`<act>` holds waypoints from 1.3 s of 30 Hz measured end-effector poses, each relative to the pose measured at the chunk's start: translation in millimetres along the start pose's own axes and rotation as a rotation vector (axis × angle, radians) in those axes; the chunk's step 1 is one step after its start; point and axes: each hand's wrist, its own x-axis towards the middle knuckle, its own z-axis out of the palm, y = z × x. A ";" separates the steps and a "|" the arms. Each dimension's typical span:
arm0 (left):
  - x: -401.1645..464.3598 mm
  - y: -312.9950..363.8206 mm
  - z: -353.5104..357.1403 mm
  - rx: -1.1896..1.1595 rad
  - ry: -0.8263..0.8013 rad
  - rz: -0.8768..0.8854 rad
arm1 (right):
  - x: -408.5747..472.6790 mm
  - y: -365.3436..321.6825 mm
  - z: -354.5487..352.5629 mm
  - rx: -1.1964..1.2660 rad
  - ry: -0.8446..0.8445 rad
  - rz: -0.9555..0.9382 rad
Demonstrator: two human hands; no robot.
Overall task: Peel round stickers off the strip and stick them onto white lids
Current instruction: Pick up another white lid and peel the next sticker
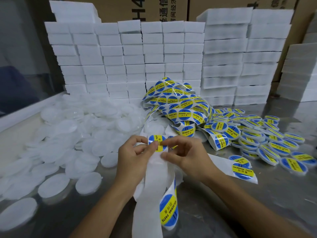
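Sticker in hand: I see a round blue sticker with a yellow band (157, 142) at centre frame, just above the middle of the lower half, standing at the top end of the white backing strip (154, 182).
Left hand: my left hand (135, 157) pinches the sticker's lower left edge between thumb and forefinger; fingers curled onto it.
Right hand: my right hand (186, 155) has its fingertips closed on the sticker's right edge and on the strip just beneath; I judge it is steadying the strip while the sticker lifts.
Sticker versus grip: the sticker sits between both sets of fingertips, touching both, and I cannot tell how much of it is free of the backing.
Strip: it runs down from the hands to the bottom centre of the frame, another blue-and-yellow sticker showing on a loop there.
Done: a heap of labelled lids (267, 138) lies at right of centre.
Left: a large pile of plain white round plastic lids (72, 134) fills the left half, and a tangle of unused sticker strip (178, 103) sits above centre, so I judge much remains.
Surface: a grey metal tabletop (231, 203).
Behind: stacked white foam blocks (130, 54) across the upper frame.
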 end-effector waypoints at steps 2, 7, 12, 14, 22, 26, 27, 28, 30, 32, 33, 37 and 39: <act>-1.2 1.7 0.6 -0.038 -0.049 -0.029 | 0.0 1.0 0.8 -0.019 0.072 -0.001; -3.6 -1.3 1.7 0.029 -0.145 -0.046 | 1.2 0.0 -2.4 0.018 0.152 0.005; -2.8 -2.7 2.7 -0.005 -0.168 -0.001 | -1.9 -0.3 1.0 -0.232 0.196 -0.215; -3.1 -2.6 4.5 -0.016 -0.180 0.028 | -1.9 1.0 -1.0 -0.341 0.229 -0.286; 0.1 -12.1 4.2 0.102 -0.201 0.190 | -2.7 -1.0 -0.7 -0.550 0.204 -0.463; -0.5 -10.9 3.5 0.177 -0.218 0.220 | -4.2 -2.9 -2.1 -0.589 0.155 -0.409; -0.6 -10.9 3.3 0.181 -0.220 0.211 | -4.3 -2.6 -1.5 -0.557 0.155 -0.368; -0.9 -10.4 3.3 0.184 -0.219 0.202 | -4.3 -2.4 0.0 -0.497 0.162 -0.303; -1.5 -10.4 2.8 0.194 -0.218 0.194 | -3.2 -2.2 2.1 -0.279 0.184 -0.130; -0.5 -11.7 2.5 0.230 -0.211 0.180 | 0.5 -1.5 1.2 -0.045 0.239 0.036; 0.6 -12.5 2.0 0.240 -0.200 0.162 | 2.5 -1.4 -0.8 0.056 0.276 0.122; 1.1 -15.0 2.1 0.239 -0.177 0.101 | 9.4 -3.4 -11.4 0.377 0.448 0.407; 1.6 -17.0 2.4 0.268 -0.151 0.098 | 10.0 -2.3 -15.4 0.390 0.509 0.434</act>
